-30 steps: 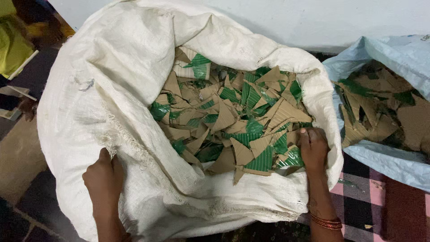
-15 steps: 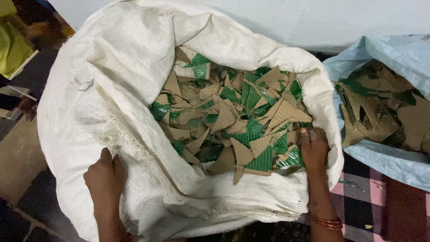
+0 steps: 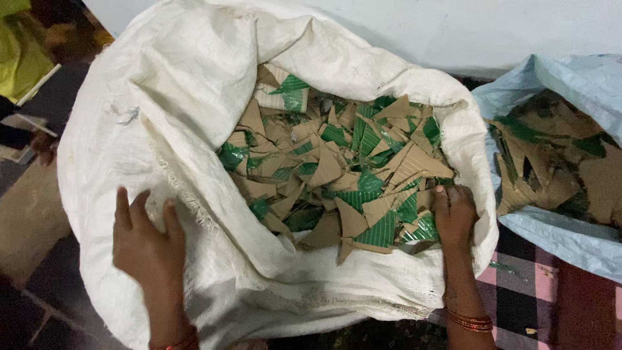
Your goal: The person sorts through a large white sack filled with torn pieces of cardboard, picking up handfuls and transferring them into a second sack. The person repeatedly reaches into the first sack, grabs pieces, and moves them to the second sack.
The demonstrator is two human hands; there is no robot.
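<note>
A big white woven sack (image 3: 168,104) lies open in front of me, filled with several brown and green cardboard scraps (image 3: 337,168), mostly triangles. My left hand (image 3: 146,243) lies flat on the folded-down left side of the sack, fingers spread. My right hand (image 3: 453,214) rests at the sack's right rim, fingers curled into the scraps at the edge of the pile. Bangles sit on both wrists.
A pale blue sack (image 3: 570,78) at the right holds more brown and green cardboard pieces (image 3: 551,162). A white wall (image 3: 492,26) runs behind. A pink and black checked cloth (image 3: 525,298) lies at the lower right. Yellow material (image 3: 19,52) is at the upper left.
My left hand has shifted slightly on the sack's folded side. My right hand stays at the right rim among the scraps.
</note>
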